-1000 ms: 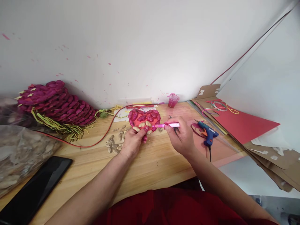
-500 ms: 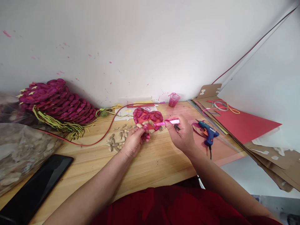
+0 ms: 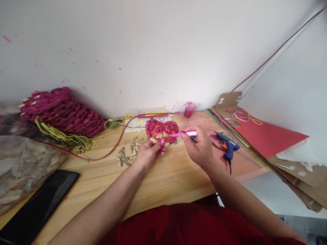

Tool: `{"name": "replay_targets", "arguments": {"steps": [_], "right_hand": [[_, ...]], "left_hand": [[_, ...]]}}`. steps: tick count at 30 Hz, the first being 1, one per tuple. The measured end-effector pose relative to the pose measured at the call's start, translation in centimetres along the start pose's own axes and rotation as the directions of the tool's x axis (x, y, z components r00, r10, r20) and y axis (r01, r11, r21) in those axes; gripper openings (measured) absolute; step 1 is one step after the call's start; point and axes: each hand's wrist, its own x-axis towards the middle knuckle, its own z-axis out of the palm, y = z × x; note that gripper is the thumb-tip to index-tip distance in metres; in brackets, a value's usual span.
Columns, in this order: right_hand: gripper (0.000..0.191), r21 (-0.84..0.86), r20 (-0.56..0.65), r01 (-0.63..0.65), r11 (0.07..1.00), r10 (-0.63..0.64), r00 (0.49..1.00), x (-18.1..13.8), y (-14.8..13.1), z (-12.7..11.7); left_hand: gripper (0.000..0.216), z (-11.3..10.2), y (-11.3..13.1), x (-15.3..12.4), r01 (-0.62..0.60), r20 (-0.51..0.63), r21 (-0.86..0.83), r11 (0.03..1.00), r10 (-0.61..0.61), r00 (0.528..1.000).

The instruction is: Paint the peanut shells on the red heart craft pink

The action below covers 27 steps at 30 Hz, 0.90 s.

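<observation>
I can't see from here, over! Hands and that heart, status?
Left hand grips red shell-covered heart. Right hand holds pink brush at its edge. Nothing blocking.

Both hands forward, left hand and right hand pinched.

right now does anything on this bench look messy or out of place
Yes. Pink paint flecks spatter the white wall behind the bench. Loose peanut shells lie scattered on the wooden table beside the left hand. The glue gun lies on its side.
</observation>
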Motion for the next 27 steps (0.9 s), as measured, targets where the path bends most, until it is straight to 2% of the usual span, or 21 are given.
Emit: {"name": "replay_targets", "arguments": {"steps": [5, 11, 15, 19, 22, 23, 25, 27], "right_hand": [[0.007, 0.029, -0.002, 0.022, 0.999, -0.022, 1.0, 0.1, -0.3, 0.2], [0.006, -0.032, 0.026, 0.021, 0.999, -0.021, 0.999, -0.4, -0.1, 0.2], [0.011, 0.018, 0.02, -0.052, 0.999, 0.051, 0.998, 0.7, 0.7, -0.9], [0.018, -0.032, -0.073, -0.065, 0.997, 0.062, 0.995, 5.1, 3.0, -3.0], [0.022, -0.193, -0.123, -0.139, 0.971, 0.117, 0.986, 9.7, 5.9, -3.9], [0.023, -0.285, -0.108, -0.192, 0.939, 0.168, 0.98, 11.1, 6.9, -3.9], [0.032, -0.525, -0.001, -0.286, 0.802, 0.335, 0.942, 13.5, 8.9, -3.5], [0.033, -0.596, 0.039, -0.31, 0.741, 0.412, 0.91, 15.0, 10.5, -2.5]], "left_hand": [[0.05, -0.2, -0.5, 0.3, -0.045, 0.0, 0.06, 0.997, 0.045, 0.999], [0.051, -0.6, -0.7, 0.6, -0.038, -0.107, 0.061, 0.997, 0.044, 0.993], [0.056, -0.7, -0.8, 0.9, -0.027, -0.141, 0.052, 0.998, 0.034, 0.989], [0.056, -0.9, -1.1, 1.1, -0.032, -0.13, 0.074, 0.997, 0.041, 0.991], [0.054, -1.1, -1.3, 1.3, -0.058, -0.117, 0.099, 0.993, 0.07, 0.991], [0.053, -1.2, -1.4, 1.3, -0.065, -0.112, 0.104, 0.992, 0.076, 0.991], [0.052, -1.2, -1.3, 1.3, -0.065, -0.108, 0.11, 0.992, 0.077, 0.991], [0.051, -1.2, -1.2, 1.2, -0.054, -0.112, 0.111, 0.992, 0.067, 0.991]]}}
